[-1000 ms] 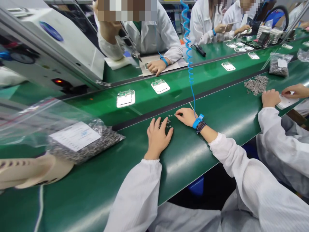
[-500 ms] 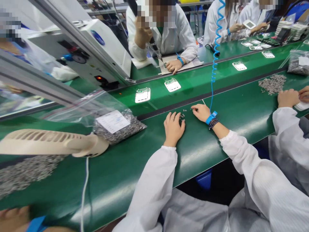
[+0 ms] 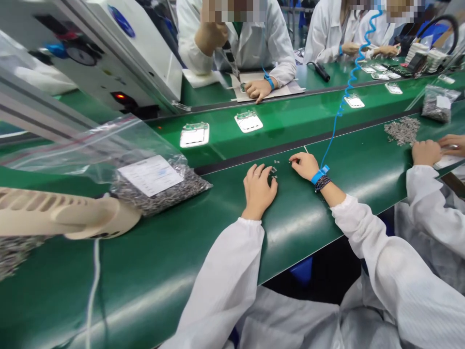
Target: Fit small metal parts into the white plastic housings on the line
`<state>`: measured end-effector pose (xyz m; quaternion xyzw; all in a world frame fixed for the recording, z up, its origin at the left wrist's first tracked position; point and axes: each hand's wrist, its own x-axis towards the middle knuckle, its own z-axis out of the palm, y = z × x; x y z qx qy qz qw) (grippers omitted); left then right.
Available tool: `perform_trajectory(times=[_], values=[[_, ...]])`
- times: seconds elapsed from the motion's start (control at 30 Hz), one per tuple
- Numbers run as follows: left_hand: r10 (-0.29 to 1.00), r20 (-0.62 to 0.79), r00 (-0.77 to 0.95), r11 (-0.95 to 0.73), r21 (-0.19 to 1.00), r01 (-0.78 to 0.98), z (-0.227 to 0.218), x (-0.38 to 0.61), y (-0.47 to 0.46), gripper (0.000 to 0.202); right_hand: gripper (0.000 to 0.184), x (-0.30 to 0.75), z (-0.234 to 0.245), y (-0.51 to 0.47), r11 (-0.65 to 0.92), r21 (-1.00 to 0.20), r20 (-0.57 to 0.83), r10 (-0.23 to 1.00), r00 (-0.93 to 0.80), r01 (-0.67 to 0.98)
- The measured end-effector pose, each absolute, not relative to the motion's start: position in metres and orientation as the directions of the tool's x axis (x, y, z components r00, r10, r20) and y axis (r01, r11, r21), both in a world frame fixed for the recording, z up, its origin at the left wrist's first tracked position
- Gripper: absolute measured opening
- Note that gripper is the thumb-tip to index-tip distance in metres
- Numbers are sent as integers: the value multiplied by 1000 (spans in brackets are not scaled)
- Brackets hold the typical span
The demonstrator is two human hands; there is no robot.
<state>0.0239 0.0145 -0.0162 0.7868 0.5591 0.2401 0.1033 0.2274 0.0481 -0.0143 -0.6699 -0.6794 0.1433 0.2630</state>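
Small metal parts (image 3: 274, 169), scattered on the green conveyor belt (image 3: 152, 271) between the hands: tiny, light, apparently stiff, likely to skid on the smooth surface, best taken by a fingertip pinch. Left hand (image 3: 258, 190): flat on the belt, fingers slightly spread, holding nothing visible. Right hand (image 3: 304, 166): fingertips drawn together at the scatter's right edge; whether they pinch a piece cannot be told. Blue wrist strap (image 3: 319, 175) just above it. Both hands lie much as in the earlier frame.
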Motion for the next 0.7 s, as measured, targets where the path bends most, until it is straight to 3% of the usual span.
perform_trajectory(times=[0.23,0.7], values=[[924,274,266,-370,469,802,-17,22,19,48,30,233,-10,50,-16,-507,105,991,80,862],[907,366,209,-381,497,780,-25,22,20,60,31,228,-14,44,15,-508,129,990,59,861]])
